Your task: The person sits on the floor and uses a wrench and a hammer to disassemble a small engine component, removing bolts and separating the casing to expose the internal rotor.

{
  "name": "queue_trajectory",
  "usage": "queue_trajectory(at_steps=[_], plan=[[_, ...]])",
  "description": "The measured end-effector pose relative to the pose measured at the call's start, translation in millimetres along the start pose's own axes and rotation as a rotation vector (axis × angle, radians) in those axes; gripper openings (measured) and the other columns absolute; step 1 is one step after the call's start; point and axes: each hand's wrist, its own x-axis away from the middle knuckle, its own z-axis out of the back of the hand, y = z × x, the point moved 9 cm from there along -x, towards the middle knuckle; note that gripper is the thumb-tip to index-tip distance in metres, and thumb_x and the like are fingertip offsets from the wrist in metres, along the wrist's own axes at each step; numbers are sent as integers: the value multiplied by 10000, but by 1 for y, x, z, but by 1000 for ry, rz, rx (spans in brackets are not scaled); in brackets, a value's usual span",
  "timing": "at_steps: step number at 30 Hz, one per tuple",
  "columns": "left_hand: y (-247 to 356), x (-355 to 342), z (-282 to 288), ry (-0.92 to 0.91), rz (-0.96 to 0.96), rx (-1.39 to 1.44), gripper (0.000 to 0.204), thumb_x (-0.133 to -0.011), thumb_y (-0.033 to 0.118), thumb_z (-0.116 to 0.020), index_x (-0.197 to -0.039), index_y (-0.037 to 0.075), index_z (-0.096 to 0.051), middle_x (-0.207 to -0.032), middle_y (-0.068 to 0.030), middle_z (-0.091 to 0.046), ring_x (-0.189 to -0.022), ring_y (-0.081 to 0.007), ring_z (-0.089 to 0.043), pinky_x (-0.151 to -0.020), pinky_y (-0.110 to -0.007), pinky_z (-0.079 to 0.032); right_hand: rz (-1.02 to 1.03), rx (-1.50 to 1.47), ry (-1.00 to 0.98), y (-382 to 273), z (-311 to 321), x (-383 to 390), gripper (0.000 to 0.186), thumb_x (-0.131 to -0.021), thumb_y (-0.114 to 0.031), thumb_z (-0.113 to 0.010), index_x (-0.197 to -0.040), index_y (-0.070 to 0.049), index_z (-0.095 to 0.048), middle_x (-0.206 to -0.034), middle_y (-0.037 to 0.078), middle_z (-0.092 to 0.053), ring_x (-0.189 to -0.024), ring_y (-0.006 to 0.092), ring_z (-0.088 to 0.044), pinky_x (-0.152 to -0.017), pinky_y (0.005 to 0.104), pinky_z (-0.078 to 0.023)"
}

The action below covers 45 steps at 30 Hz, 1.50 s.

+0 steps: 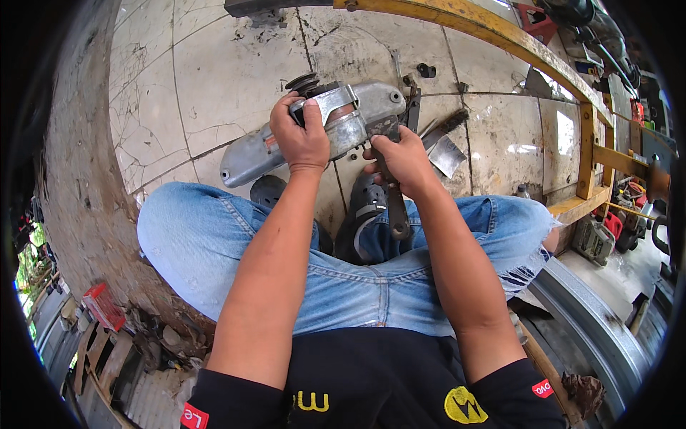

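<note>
A silver cast-metal machine part [246, 159] with a long rounded base lies slantwise on the tiled floor in front of my knees. At its upper side sits a dark grooved pulley [303, 83]. My left hand [304, 139] is closed around the silver curved bracket [334, 100] beside this pulley, thumb on top. My right hand [406, 163] grips a dark flat steel bar [397, 207] with a hole at its lower end. The bar's wider upper end lies against the machine part's right portion; whether it is fastened there I cannot tell.
Right of the machine part lie a black-bristled brush [449, 127], a metal plate [447, 155] and a small black piece [426, 70]. A yellow metal frame [587, 150] stands along the right. A wooden board [78, 164] runs along the left, near a red box [103, 306].
</note>
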Motion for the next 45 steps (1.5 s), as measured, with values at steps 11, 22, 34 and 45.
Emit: queue_trajectory(at_steps=[11,22,34,45], plan=[[9,3,3,23,-72,-109,273,-910,207,-615,-1065,-14,-567,-1129,-153,-624,-1018,-255,-589,-936,-360,-446,-61,-8,-41,-3,-7,-11,149,-919,-170,-555,-954,-34,-505,-675,69,-570,-449,113,-478,-356,289,-364],[6,2,4,27,-27,-25,266,-870,230,-634,-1003,11,-561,-1106,-173,-596,-1069,-352,-517,-973,-458,-371,-98,-41,-44,1,-14,-13,125,-933,-163,-540,-969,-54,-490,-698,74,-563,-439,118,-465,-358,301,-356],[-9,2,5,23,-55,-18,264,-903,175,-595,-1075,-18,-544,-1173,-191,-571,-1100,-348,-525,-1002,-439,-381,-108,-86,-58,15,-10,-11,131,-945,-185,-561,-1013,-79,-527,-683,62,-571,-420,116,-479,-327,287,-351],[4,3,-6,5,-37,-54,255,-891,178,-588,-1045,-19,-537,-1170,-188,-572,-1091,-341,-514,-990,-442,-371,-99,-80,-15,3,-8,-17,160,-934,-202,-575,-1017,-81,-514,-705,55,-572,-449,114,-491,-353,287,-363]])
